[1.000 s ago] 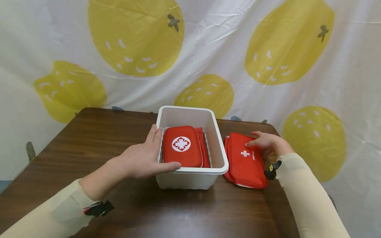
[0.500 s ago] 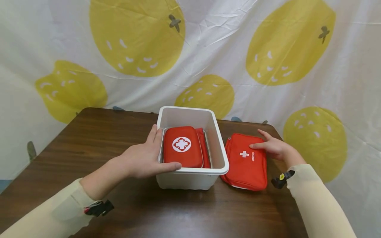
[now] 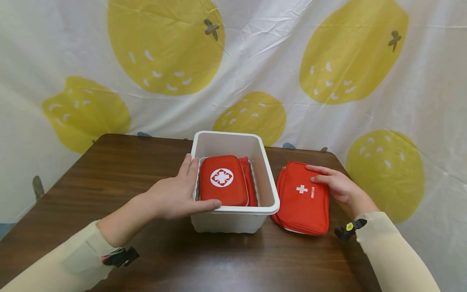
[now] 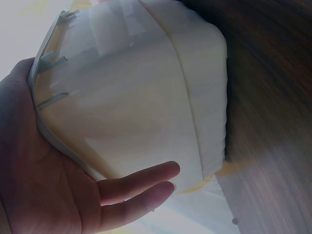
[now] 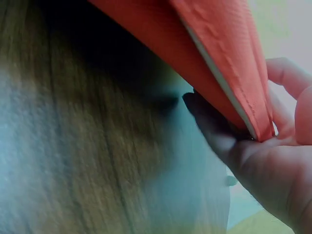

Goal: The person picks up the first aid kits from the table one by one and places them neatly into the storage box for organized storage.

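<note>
A white plastic bin (image 3: 229,222) stands on the table. My left hand (image 3: 173,194) holds its near left corner, thumb along the front rim and fingers down the outer side wall (image 4: 131,97). Inside the bin lies a red hard-shell first aid case (image 3: 224,188) with a white cross emblem, on top of more red fabric (image 3: 251,180). To the bin's right is a red zippered first aid pouch (image 3: 300,211). My right hand (image 3: 337,184) grips its far right edge; the right wrist view has the hand (image 5: 265,156) wrapped around the pouch edge (image 5: 234,63), which slants above the table.
The dark wooden table (image 3: 120,170) extends to the left and in front of the bin. A white curtain (image 3: 270,52) printed with yellow lemons hangs right behind the table's far edge. The table's right edge runs close beside the right hand.
My right hand has shifted right and come onto the pouch's far right edge, gripping it; the pouch has turned and moved slightly. My left hand and the bin have stayed in place.
</note>
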`<act>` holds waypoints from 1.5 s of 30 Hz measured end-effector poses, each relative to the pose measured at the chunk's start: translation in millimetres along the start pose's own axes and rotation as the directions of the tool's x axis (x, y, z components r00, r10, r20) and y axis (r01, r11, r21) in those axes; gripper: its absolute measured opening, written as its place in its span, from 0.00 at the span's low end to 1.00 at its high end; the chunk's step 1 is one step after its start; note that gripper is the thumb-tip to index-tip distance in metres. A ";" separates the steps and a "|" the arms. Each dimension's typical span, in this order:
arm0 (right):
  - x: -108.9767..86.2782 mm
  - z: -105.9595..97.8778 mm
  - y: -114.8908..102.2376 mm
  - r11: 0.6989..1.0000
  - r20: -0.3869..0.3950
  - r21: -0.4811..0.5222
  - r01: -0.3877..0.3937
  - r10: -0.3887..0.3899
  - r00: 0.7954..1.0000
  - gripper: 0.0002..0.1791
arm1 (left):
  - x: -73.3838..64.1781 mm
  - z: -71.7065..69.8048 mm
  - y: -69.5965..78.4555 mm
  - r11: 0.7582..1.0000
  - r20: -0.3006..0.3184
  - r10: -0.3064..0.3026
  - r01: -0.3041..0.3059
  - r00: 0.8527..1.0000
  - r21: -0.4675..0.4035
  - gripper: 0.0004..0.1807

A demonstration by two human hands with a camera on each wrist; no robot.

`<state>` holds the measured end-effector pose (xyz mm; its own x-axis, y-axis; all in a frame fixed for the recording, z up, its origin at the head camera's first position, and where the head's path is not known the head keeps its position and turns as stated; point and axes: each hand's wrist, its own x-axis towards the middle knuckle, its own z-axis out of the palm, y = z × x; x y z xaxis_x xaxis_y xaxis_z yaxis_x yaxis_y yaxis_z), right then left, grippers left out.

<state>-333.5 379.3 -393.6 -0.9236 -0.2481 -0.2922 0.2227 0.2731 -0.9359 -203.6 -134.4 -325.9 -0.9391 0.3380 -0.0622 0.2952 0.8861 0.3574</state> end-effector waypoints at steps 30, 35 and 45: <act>-8.3 5.3 -58.3 0.988 -0.104 0.138 0.071 -0.057 0.993 0.34 | 0.0 -1.1 1.7 1.000 -0.003 0.000 0.000 1.000 -0.003 0.75; -14.5 -0.6 -74.0 0.982 -0.131 0.158 0.104 -0.083 0.988 0.29 | -0.1 -1.2 1.2 1.000 0.001 -0.004 0.004 1.000 -0.005 0.75; -26.7 -5.5 -103.9 0.977 -0.169 0.135 0.166 -0.143 0.975 0.32 | -0.7 -0.2 0.1 1.000 -0.004 0.000 0.000 1.000 -0.006 0.75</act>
<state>-333.7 362.7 -287.5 -0.9852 -0.1241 -0.1182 0.1061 0.0999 -0.9893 -202.9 -134.6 -325.7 -0.9396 0.3372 -0.0587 0.2947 0.8841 0.3626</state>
